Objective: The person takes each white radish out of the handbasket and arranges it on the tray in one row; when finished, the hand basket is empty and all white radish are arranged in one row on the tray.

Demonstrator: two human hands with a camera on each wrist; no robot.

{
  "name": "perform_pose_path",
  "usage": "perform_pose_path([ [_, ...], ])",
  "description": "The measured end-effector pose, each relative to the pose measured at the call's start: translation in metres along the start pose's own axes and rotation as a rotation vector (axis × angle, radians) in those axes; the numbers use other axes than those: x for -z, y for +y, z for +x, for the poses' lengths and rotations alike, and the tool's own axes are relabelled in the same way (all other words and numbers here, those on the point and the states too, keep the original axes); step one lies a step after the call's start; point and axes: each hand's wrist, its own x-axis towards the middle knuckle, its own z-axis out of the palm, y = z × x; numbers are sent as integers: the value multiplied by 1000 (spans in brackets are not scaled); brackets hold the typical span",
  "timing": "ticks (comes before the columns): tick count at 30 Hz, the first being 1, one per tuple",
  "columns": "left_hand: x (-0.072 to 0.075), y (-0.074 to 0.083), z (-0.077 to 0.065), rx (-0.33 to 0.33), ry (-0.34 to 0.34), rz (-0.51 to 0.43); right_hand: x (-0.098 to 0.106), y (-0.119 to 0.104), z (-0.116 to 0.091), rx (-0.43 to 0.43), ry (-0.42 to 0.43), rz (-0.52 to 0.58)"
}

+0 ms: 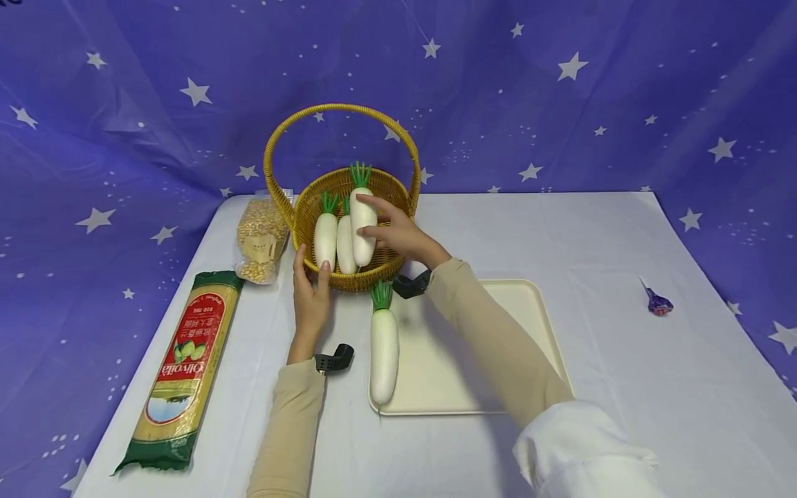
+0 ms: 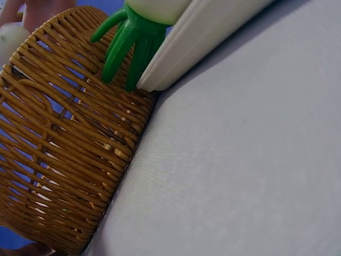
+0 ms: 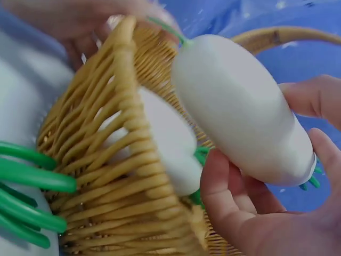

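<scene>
My right hand (image 1: pixel 401 232) grips a white radish (image 1: pixel 363 225) with green leaf stubs over the wicker basket (image 1: pixel 305 200); the right wrist view shows fingers and thumb round this radish (image 3: pixel 234 106). Two more white radishes (image 1: pixel 326 238) lean inside the basket, leaves toward the back. My left hand (image 1: pixel 311 297) holds the basket's front left rim, its thumb at the edge. In the left wrist view the basket's woven side (image 2: pixel 74 133) fills the left part. Another radish (image 1: pixel 385 356) lies along the left edge of the cream tray (image 1: pixel 448 394), leaves toward the basket.
A bag of corn kernels (image 1: pixel 261 238) stands left of the basket. Nearer me lies a red and green spaghetti pack (image 1: pixel 183 373). Far to the right is a purple-wrapped lollipop (image 1: pixel 658 302). The basket's tall handle (image 1: pixel 341 107) arches above it, before a starry blue cloth (image 1: pixel 473 90).
</scene>
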Motion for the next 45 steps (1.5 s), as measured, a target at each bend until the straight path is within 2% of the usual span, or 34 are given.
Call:
perform_pose_path([
  [2,0,0,0,2,2,3,4,-3,-8,15,-16,24],
  [6,-3,-1,0,0,0,-4,14,-11,-32,56,-32,5],
  [9,-3,-1,0,7,-1,2,22,-16,-55,78,-26,-59],
  [13,-2,0,-1,15,-2,10,28,-14,-87,64,10,-195],
  [18,2,0,-1,6,2,14,26,4,-122,2,66,-320],
  [25,2,0,-1,13,-12,2,26,46,-172,-129,103,-307],
  [29,1,1,-2,14,-8,16,24,66,-195,-157,82,-318],
  [35,2,1,-2,15,-3,31,16,78,-212,-109,65,-393],
  [39,2,0,-2,21,-5,32,10,76,-215,-75,95,-432],
  [45,1,0,-2,20,-10,27,2,75,-216,-77,124,-519],
])
